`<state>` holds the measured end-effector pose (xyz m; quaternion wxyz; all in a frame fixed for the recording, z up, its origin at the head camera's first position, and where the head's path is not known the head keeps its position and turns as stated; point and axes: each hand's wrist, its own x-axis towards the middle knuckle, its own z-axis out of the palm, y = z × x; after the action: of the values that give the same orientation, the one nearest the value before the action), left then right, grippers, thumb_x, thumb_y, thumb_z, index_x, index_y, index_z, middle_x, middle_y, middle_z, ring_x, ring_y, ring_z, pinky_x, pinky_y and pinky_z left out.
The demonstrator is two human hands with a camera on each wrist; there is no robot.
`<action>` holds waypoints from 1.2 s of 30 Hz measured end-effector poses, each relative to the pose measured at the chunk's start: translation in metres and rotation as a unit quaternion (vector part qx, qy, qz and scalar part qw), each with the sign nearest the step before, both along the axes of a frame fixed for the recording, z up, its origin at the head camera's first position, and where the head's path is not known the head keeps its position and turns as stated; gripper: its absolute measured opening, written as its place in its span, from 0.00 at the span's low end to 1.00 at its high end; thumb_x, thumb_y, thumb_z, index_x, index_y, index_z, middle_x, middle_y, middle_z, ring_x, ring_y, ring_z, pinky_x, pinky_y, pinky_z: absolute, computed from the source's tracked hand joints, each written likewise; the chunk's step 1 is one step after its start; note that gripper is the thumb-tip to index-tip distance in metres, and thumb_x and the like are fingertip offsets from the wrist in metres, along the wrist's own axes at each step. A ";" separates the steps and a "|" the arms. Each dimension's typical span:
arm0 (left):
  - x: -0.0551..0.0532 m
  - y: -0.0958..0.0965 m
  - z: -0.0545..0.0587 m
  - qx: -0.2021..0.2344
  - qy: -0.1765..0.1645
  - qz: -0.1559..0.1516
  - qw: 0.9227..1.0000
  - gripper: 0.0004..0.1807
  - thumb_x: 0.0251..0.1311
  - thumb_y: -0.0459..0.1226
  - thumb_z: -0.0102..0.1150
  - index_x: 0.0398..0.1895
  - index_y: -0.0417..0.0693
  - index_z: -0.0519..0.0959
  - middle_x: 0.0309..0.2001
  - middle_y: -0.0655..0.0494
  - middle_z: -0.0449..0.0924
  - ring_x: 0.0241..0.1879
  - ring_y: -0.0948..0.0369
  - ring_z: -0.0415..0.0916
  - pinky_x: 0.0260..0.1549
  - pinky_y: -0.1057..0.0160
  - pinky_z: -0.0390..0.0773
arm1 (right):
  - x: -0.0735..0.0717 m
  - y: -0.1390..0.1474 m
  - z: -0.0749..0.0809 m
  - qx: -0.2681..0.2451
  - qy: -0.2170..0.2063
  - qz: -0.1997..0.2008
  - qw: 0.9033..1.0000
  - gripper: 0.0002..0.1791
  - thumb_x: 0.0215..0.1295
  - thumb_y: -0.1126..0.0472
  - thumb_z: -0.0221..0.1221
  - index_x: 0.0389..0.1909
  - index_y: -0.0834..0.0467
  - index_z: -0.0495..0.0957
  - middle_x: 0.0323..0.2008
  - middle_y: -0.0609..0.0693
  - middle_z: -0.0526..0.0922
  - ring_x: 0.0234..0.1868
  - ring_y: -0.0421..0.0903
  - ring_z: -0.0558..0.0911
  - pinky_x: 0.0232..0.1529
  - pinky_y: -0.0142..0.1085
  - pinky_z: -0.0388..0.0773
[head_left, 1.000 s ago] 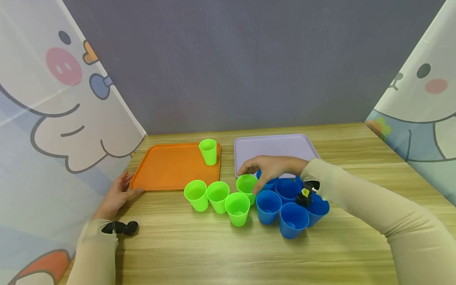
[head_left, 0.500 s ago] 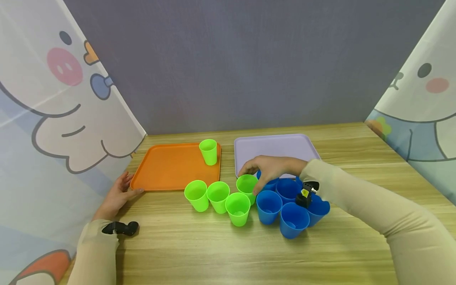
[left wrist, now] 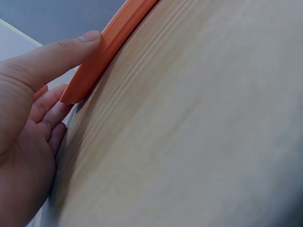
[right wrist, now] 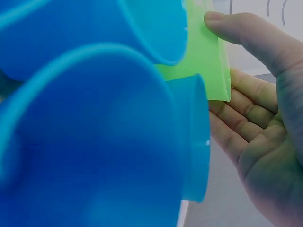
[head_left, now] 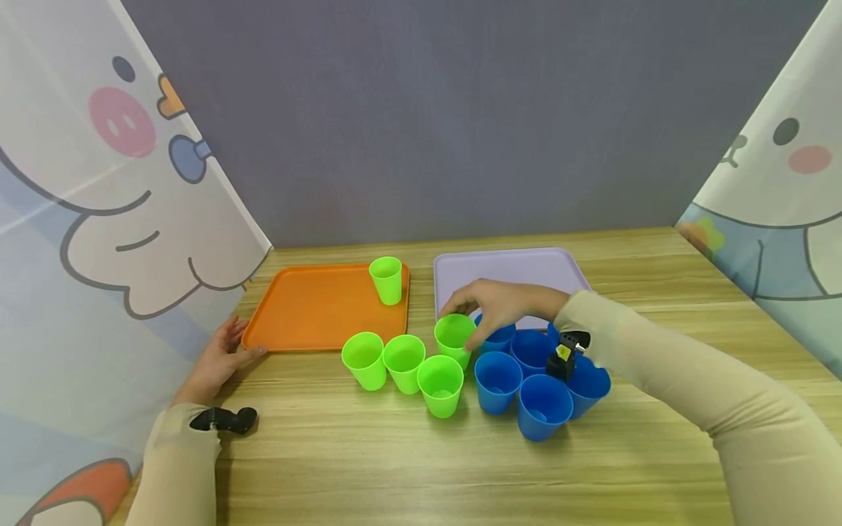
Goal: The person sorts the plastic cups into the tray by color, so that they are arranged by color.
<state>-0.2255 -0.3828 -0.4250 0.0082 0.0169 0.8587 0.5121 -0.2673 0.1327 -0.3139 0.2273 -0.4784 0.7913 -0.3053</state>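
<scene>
In the head view my right hand [head_left: 496, 305] holds a green cup [head_left: 452, 342] near its rim, thumb on one side and fingers on the other. The right wrist view shows the thumb pressed on the green wall [right wrist: 204, 52]. Three more green cups stand upright nearby, the nearest one [head_left: 440, 387] just in front of the held cup. Several blue cups [head_left: 498, 387] cluster under and beside my right wrist, partly hidden by it. At far left, my left hand [head_left: 215, 361] holds the near left corner of an orange tray [head_left: 309, 314], its thumb against the rim [left wrist: 106, 52].
One green cup [head_left: 388, 283] stands on the orange tray's right side. Behind the blue cups lies a lilac tray [head_left: 520, 264], partly covered by my right hand. A grey partition [head_left: 460, 131] rises at the table's back, with printed cartoon sheets on both sides.
Over the last half second, my right hand and the green cup in it have risen slightly. My left hand stays at the orange tray's corner.
</scene>
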 end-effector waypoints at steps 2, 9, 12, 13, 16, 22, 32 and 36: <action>0.000 0.000 0.000 0.001 -0.003 -0.001 1.000 0.55 0.66 0.33 0.63 0.77 0.35 0.29 0.76 0.28 0.42 0.73 0.34 0.44 0.73 0.56 0.50 | -0.002 -0.001 0.002 -0.011 0.003 0.004 1.000 0.30 0.54 0.62 0.73 0.58 0.66 0.78 0.50 0.50 0.84 0.50 0.47 0.82 0.60 0.45 0.75; -0.001 0.001 0.000 -0.006 -0.001 0.003 1.000 0.55 0.66 0.34 0.63 0.77 0.34 0.29 0.75 0.27 0.42 0.72 0.33 0.45 0.72 0.47 0.49 | -0.008 -0.007 0.007 -0.016 0.024 0.001 1.000 0.30 0.53 0.63 0.73 0.57 0.67 0.78 0.50 0.51 0.84 0.49 0.47 0.82 0.60 0.44 0.76; -0.001 0.001 0.000 -0.005 0.000 0.001 1.000 0.55 0.65 0.34 0.63 0.77 0.33 0.29 0.75 0.27 0.42 0.72 0.33 0.45 0.71 0.42 0.48 | -0.011 -0.011 0.008 -0.020 0.032 -0.001 0.999 0.30 0.53 0.64 0.73 0.57 0.67 0.78 0.51 0.53 0.84 0.49 0.48 0.82 0.60 0.44 0.76; -0.001 0.000 0.000 -0.003 -0.001 -0.001 1.000 0.55 0.66 0.34 0.63 0.77 0.34 0.29 0.75 0.27 0.41 0.72 0.33 0.44 0.71 0.40 0.47 | -0.011 -0.013 0.009 -0.022 0.035 -0.002 0.999 0.30 0.53 0.64 0.74 0.57 0.67 0.78 0.51 0.53 0.83 0.49 0.48 0.82 0.59 0.44 0.76; -0.001 0.001 0.000 0.001 -0.004 0.000 1.000 0.55 0.65 0.33 0.63 0.77 0.35 0.29 0.75 0.28 0.41 0.72 0.33 0.43 0.70 0.38 0.46 | -0.014 -0.017 0.011 -0.027 0.046 -0.005 0.999 0.30 0.53 0.63 0.74 0.57 0.68 0.78 0.52 0.54 0.83 0.50 0.49 0.82 0.59 0.43 0.77; -0.002 0.002 0.001 0.006 -0.009 0.005 1.000 0.55 0.65 0.30 0.63 0.77 0.34 0.29 0.75 0.27 0.41 0.73 0.34 0.43 0.70 0.39 0.44 | -0.020 -0.029 0.014 -0.032 0.057 -0.010 0.998 0.30 0.53 0.63 0.74 0.57 0.67 0.78 0.50 0.52 0.83 0.49 0.48 0.82 0.59 0.43 0.76; -0.001 0.004 0.002 0.010 -0.006 0.006 1.000 0.55 0.65 0.30 0.63 0.77 0.34 0.29 0.75 0.27 0.42 0.73 0.34 0.44 0.71 0.42 0.46 | -0.033 -0.049 0.017 -0.060 0.051 -0.064 0.995 0.30 0.52 0.63 0.74 0.57 0.67 0.78 0.49 0.53 0.84 0.50 0.49 0.81 0.60 0.42 0.76; 0.000 0.004 0.002 0.010 -0.004 0.007 1.000 0.55 0.65 0.31 0.63 0.77 0.33 0.29 0.75 0.27 0.41 0.72 0.33 0.44 0.71 0.41 0.45 | -0.038 -0.060 0.019 -0.070 0.051 -0.084 0.993 0.31 0.52 0.62 0.74 0.57 0.68 0.77 0.47 0.54 0.85 0.49 0.49 0.82 0.58 0.41 0.77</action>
<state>-0.2260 -0.3790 -0.4229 0.0078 0.0094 0.8536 0.5207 -0.3051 0.0732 -0.2947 0.1264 -0.4397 0.8162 -0.3529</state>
